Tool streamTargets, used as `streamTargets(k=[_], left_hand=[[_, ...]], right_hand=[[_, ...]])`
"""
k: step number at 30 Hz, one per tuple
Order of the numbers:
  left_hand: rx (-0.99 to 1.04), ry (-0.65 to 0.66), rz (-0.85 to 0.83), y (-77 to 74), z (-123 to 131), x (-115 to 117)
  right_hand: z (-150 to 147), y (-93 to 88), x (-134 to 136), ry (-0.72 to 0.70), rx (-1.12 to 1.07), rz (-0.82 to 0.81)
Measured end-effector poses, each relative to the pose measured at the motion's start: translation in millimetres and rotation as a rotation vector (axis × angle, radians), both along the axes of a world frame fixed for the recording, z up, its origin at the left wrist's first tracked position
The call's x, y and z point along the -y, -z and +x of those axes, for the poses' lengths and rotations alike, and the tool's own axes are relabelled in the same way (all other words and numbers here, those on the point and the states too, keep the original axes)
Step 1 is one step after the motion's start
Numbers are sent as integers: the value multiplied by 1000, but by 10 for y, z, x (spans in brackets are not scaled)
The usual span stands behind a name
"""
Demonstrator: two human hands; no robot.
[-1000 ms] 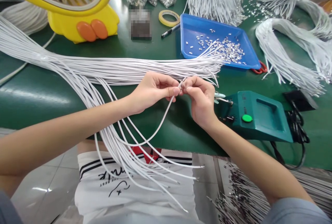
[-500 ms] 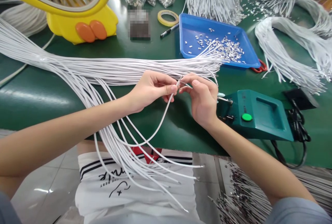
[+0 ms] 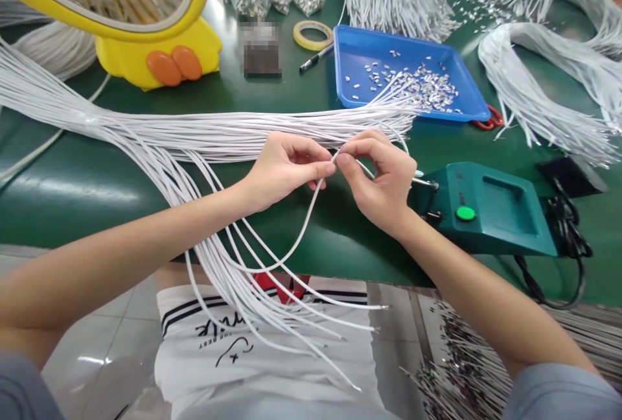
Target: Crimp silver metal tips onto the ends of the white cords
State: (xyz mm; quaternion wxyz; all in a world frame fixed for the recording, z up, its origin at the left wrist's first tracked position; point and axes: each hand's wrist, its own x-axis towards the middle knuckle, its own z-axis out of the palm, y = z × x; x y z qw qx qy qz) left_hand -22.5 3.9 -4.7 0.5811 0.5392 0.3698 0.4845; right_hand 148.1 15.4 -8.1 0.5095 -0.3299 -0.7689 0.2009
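Note:
Between my two hands runs the end of one white cable [image 3: 304,233], which loops down and back to the bundle. My left hand [image 3: 286,170] pinches it between thumb and fingers. The fingertips of my right hand [image 3: 376,177] close on its tip, right beside the left fingertips; the very end is hidden by them. Behind my hands lies a thick bundle of white cables [image 3: 218,131]. Several loose cables [image 3: 208,277] from it hang over the table edge onto my lap, some showing metal tips.
A blue tray [image 3: 352,60] holds small metal pieces. Right of my right hand stands a green machine [image 3: 500,206] with a black cord. A yellow fan [image 3: 160,57], tape roll [image 3: 313,35] and pen [image 3: 315,58] sit behind. More white cable bundles [image 3: 534,83] lie at the right.
My right fingers have closed in from being slightly apart, with thumb and forefinger now pinching the cable tip. My left hand keeps its pinch. The whole view has shifted slightly.

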Motion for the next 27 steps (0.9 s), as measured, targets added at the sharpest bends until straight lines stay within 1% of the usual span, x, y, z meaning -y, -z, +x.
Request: streamTargets(k=[2,3,4,5,6,8,10,12,13,14,15,17,19,21,23,25,27], left_hand=[[-5,67,0,-10,5,12],[-20,100,14,-15,4,15],[-51,112,49,-19,-5,12],[-99,94,114,-20,-22,1],[-166,49,210,-18,-50,-18],[-333,-65,452,-4,-136,-81],[-485,-113,664,20,-240,-157],[-575,-83,771,45,-315,-212],[-594,-71,794,53,-329,-225],[-595,-74,800,56,-324,-225],[-578,-93,791,53,-301,-214],[-499,-155,713,28,-222,-171],[-364,-157,525,-16,-137,-123],[-202,-79,247,-63,-86,-94],[-54,-6,-10,-99,-77,-95],[45,18,-168,-116,-95,-117],[105,46,-255,-110,-116,-142]], right_hand=[[11,-38,-3,-20,5,-11],[16,-55,-1,-36,-10,-49],[19,-68,3,-54,-33,-111],[18,-77,8,-78,-67,-193],[13,-84,16,-107,-113,-293],[-14,-90,41,-192,-224,-545],[-55,-97,79,-325,-328,-840],[-96,-113,121,-458,-398,-1107],[-110,-123,137,-503,-422,-1196],[-119,-133,145,-523,-441,-1243],[-122,-142,142,-519,-457,-1252],[-109,-146,104,-451,-473,-1189],[-82,-124,36,-313,-459,-1042],[-54,-79,-32,-132,-383,-792],[-31,-33,-72,22,-222,-482],[-11,-5,-78,104,-24,-212],[12,-2,-71,140,154,-8]])
